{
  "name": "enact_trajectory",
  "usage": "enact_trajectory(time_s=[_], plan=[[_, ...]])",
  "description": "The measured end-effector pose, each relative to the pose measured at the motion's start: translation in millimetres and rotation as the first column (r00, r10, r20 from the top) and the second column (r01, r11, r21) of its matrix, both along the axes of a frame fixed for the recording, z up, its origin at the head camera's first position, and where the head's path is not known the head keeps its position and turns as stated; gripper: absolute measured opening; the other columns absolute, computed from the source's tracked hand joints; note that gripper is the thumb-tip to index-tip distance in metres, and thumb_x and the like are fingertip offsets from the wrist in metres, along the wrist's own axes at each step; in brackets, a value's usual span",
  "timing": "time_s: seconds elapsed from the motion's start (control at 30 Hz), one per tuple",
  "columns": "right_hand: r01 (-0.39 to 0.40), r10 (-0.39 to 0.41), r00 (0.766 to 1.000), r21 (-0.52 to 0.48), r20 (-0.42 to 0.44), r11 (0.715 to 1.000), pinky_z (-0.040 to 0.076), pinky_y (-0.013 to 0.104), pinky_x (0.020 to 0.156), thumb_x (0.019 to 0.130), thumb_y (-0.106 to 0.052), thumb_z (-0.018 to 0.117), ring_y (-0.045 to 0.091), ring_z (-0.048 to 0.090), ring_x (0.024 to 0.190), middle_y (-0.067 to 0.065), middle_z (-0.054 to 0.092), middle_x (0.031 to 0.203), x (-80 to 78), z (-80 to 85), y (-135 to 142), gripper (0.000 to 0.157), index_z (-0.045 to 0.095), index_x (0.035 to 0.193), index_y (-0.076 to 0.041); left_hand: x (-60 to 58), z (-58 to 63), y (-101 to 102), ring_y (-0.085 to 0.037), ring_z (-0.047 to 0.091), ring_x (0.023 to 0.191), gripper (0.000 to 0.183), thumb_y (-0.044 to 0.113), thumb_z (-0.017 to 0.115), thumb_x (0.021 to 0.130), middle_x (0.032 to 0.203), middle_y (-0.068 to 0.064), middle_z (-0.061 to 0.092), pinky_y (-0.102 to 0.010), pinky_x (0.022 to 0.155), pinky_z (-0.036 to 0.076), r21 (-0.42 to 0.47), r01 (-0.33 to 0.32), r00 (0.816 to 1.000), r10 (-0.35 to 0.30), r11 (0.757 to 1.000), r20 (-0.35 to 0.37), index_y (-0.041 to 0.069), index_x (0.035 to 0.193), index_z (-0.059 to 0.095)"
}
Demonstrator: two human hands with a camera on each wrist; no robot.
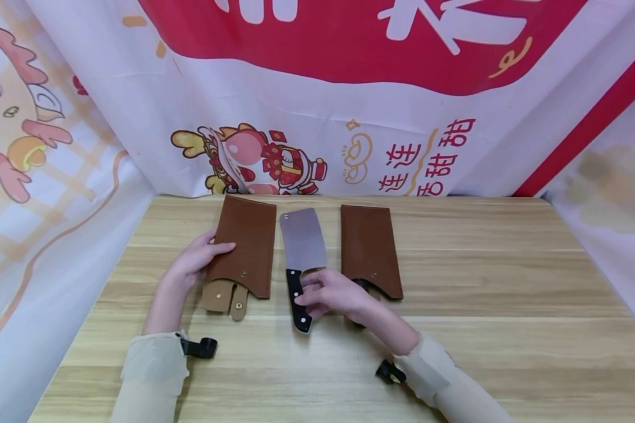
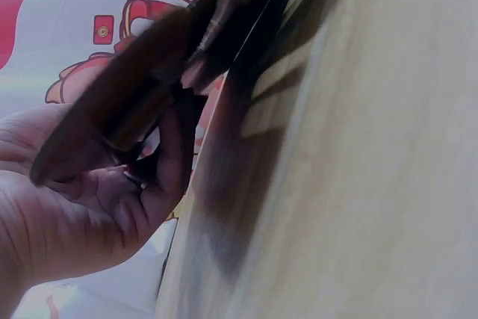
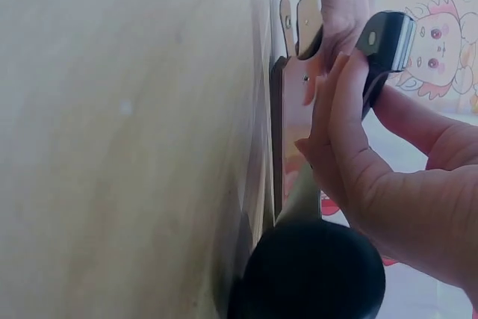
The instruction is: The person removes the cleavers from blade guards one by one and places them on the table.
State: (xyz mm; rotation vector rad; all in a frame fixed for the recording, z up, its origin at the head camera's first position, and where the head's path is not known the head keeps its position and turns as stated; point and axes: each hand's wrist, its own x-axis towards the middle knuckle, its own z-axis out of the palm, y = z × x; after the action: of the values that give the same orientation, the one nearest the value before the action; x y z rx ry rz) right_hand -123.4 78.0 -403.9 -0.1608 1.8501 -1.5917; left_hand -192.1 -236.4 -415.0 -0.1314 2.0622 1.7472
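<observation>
In the head view my left hand (image 1: 193, 258) grips the left edge of a brown leather knife sheath (image 1: 246, 235), thumb on top and fingers underneath. Two tan straps with snaps hang from its near end. My right hand (image 1: 336, 291) pinches the black riveted handle (image 3: 385, 42) of a cleaver (image 1: 303, 238) between thumb and fingers. The cleaver's bare blade points away from me, beside the sheath. In the right wrist view the handle is raised off the table. The left wrist view shows the sheath (image 2: 112, 95) tilted above the table, its underside dark.
A second brown sheath (image 1: 368, 247) lies to the right, with a black object (image 1: 361, 285) at its near end, partly hidden by my right forearm. The wooden table (image 1: 508, 294) ends at a printed cloth backdrop (image 1: 307, 100). Both wrists carry black camera mounts.
</observation>
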Motion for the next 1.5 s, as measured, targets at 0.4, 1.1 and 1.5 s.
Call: enact_trajectory(time_s=[0.4,1.1,1.5], plan=[[-0.022,0.027,0.998,-0.097,0.049,0.995,0.061,0.041,0.085,0.097,-0.001,0.068,0.023,0.070,0.089,0.020,0.068,0.113,-0.9,-5.2,-2.5,0.054,0.045,0.143,0.017,0.6,-3.1,-2.4,-0.008,0.065,0.087,0.065,0.004,0.054,0.104,0.140,-0.037,0.050,-0.026,0.075,0.056,-0.169,0.002,0.997,-0.015,0.986,-0.078,-0.014,0.156,0.020],[-0.091,0.101,0.993,-0.160,0.057,0.983,0.058,0.045,0.094,0.108,-0.015,0.055,0.041,0.066,0.118,0.029,0.063,0.133,0.4,-3.8,-0.9,0.042,0.055,0.136,0.016,6.2,9.3,1.5,-0.033,0.067,0.095,0.054,0.004,0.066,0.096,0.132,-0.035,0.058,-0.025,0.068,0.054,-0.566,-0.047,0.974,-0.087,0.823,-0.207,-0.014,0.143,0.045],[-0.050,0.037,0.996,-0.153,-0.086,0.987,0.057,0.046,0.095,0.109,-0.023,0.054,0.040,0.069,0.114,0.028,0.068,0.125,-13.5,28.8,35.4,0.044,0.057,0.136,0.012,8.9,23.5,9.9,-0.051,0.052,0.126,0.056,0.027,0.054,0.106,0.137,-0.038,0.053,-0.062,0.105,0.043,-0.640,-0.074,0.960,-0.120,0.765,-0.255,-0.014,0.143,0.046]])
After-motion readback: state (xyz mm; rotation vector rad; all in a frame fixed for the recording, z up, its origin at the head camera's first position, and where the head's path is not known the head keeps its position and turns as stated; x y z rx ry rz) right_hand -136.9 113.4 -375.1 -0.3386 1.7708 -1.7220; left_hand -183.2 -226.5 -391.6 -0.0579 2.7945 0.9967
